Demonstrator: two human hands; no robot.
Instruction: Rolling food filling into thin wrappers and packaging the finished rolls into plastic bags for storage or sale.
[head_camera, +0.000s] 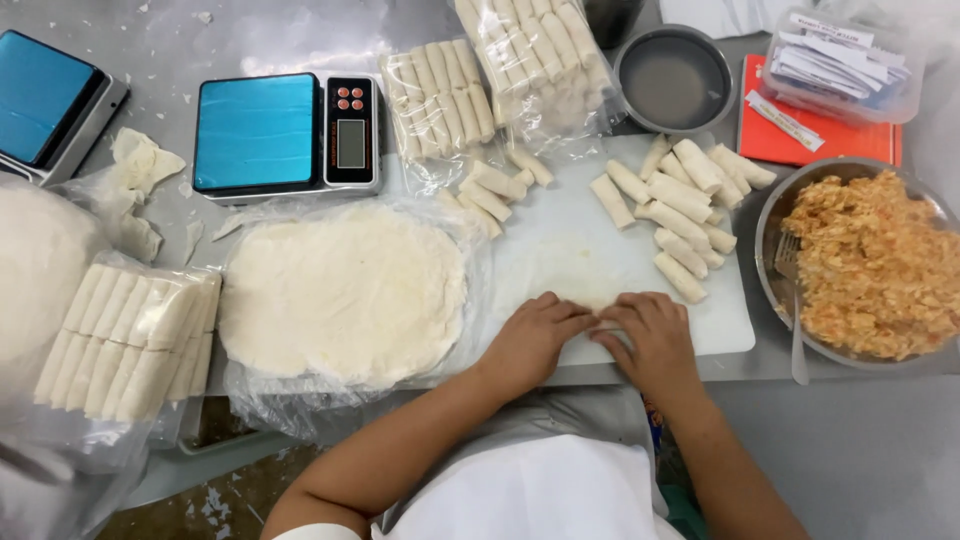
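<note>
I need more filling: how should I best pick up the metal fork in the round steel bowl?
Probably by the bare handle end of the metal fork, coming from the near side: it juts over the rim of the steel bowl, while the tines are in the orange filling.

A grey display screen sits in the black panel of the blue-topped scale. Three clear plastic bags of pale rolls: one at left, two at top centre. A clear plastic tub of white paper slips stands top right.

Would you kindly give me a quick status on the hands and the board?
Both hands, left hand and right hand, pressed on a wrapper on the white board. Finished rolls beyond. Filling bowl at right.
</note>
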